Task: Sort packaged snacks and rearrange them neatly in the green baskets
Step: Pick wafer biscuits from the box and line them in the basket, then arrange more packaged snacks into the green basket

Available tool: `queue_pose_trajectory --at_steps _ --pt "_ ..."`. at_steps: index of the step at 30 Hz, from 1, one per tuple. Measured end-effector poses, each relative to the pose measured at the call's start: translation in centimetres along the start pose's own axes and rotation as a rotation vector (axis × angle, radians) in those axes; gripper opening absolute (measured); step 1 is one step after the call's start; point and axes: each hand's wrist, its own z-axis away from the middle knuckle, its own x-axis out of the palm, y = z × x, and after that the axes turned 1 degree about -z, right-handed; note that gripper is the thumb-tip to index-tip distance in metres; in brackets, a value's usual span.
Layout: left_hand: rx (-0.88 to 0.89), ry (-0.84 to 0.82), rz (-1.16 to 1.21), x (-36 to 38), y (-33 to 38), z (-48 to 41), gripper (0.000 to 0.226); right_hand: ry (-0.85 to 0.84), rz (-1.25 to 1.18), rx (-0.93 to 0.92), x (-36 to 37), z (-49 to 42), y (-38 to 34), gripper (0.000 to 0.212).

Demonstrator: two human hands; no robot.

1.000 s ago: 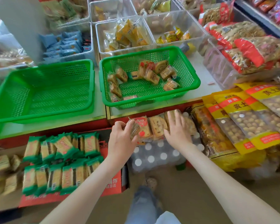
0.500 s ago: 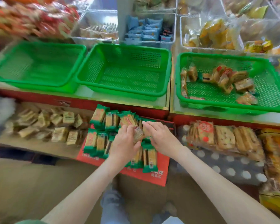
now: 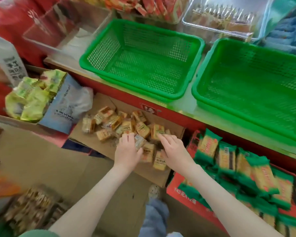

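Low at frame centre, my left grip (image 3: 126, 152) pinched one packet (image 3: 139, 142), apparently lifted out for sorting. My right grip (image 3: 175, 150) was released, its fingers straight on the snacks (image 3: 126, 127) heaped in their carton (image 3: 100, 100), probably picking more of that sort. Beyond, at upper centre and right, two baskets (image 3: 126, 79) sat on the worktop (image 3: 184, 103), within easy reach for loading.

Two green baskets (image 3: 104, 48) stand side by side on the counter (image 3: 184, 102). Below its front edge, one cardboard box (image 3: 152, 174) holds roughly fifteen yellow snack packs (image 3: 143, 130), and one red box (image 3: 183, 193) holds about ten green-wrapped packs (image 3: 225, 158); both counts are blurred.
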Motion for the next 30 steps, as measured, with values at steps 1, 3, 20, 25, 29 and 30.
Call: queue_pose_trajectory --at_steps 1,3,20,25,29,30 --pt "-0.020 -0.002 0.005 0.1 -1.0 -1.1 0.062 -0.041 0.016 0.030 0.7 -1.0 -0.2 0.061" --pt "-0.029 0.017 0.028 0.4 -2.0 -3.0 0.061 -0.101 0.017 0.109 1.6 -2.2 -0.4 0.062" --pt "0.233 -0.250 -0.188 2.4 -0.4 -6.7 0.077 -0.025 -0.013 0.284 1.0 -2.1 0.4 0.064" --pt "0.318 -0.051 -0.029 1.2 3.0 -5.5 0.065 0.064 0.028 0.274 -0.8 -0.5 1.0 0.065" --pt "0.487 0.047 0.082 1.3 7.5 -3.7 0.053 0.133 -0.028 0.300 -3.2 2.2 2.4 0.058" --pt "0.512 0.049 0.112 1.1 8.7 -3.3 0.052 0.148 -0.038 0.304 -3.9 2.9 2.8 0.057"
